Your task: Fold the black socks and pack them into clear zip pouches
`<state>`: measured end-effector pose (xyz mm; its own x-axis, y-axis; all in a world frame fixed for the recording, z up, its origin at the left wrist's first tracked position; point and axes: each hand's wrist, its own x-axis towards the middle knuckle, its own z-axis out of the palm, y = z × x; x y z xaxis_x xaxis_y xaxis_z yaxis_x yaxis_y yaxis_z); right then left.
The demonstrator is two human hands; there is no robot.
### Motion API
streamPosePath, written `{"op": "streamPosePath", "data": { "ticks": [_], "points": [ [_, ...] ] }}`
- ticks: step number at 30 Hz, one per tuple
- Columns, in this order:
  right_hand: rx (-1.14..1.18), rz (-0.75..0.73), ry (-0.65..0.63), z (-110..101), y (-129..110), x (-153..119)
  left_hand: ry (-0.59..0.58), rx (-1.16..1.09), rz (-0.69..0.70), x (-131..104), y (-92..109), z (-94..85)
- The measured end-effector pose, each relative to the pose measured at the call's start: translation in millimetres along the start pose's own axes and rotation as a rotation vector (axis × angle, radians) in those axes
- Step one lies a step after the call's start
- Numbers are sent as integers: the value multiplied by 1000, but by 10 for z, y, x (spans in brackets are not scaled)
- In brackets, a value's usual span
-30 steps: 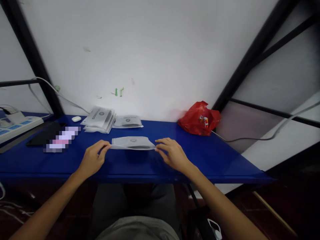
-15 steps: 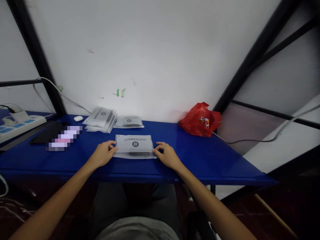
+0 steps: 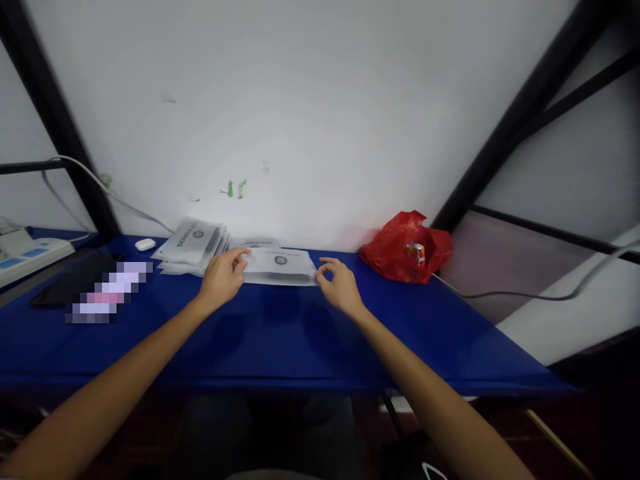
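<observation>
A frosted plastic pouch with a dark round logo is held between both hands, tilted, toward the back of the blue table. My left hand pinches its left edge. At its right edge, my right hand has thumb and forefinger pressed together on the corner. Another frosted pouch lies behind it by the wall, partly hidden. To the left of my left hand sits a stack of similar pouches.
A red plastic bag stands at the back right, with a cable beside it. On the left are a white earphone case, a black tablet, a blurred phone-like object and a power strip.
Both hands have carried the pouch away from the table's front edge, back toward the pouch by the wall, which it now partly covers. The view has shifted slightly.
</observation>
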<state>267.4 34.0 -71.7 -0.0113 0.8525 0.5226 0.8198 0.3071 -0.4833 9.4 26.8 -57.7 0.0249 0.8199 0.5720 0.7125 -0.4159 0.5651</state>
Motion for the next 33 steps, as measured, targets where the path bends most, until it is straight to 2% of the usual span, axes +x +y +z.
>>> {"op": "streamPosePath", "data": {
  "ticks": [3,5,9,11,13,14,17,19,23,27,33],
  "points": [
    [-41,2,25,97,120,356,6,71,53,379,-59,188],
    [-89,5,7,178,206,547,-35,140,63,581,-114,320],
    [-216,38,-95,365,367,738,-239,374,-19,819,-185,562],
    [-247,73,-131,469,416,759,-292,457,-74,881,-171,680],
    [-267,100,-127,575,427,764,-285,482,-74,927,-122,805],
    [-273,93,-115,630,419,768,-289,486,-31,946,-93,870],
    [-235,-29,-117,788,374,796,-358,485,162,988,-37,1068],
    [-185,-121,-164,877,362,818,-419,493,215,995,-57,1185],
    [-151,-197,-271,958,436,839,-462,497,130,958,-195,1334],
    [-139,-230,-360,924,547,821,-460,466,103,904,-316,1396],
    [-105,-122,-439,884,578,806,-401,421,89,853,-358,1414]
  ]
}}
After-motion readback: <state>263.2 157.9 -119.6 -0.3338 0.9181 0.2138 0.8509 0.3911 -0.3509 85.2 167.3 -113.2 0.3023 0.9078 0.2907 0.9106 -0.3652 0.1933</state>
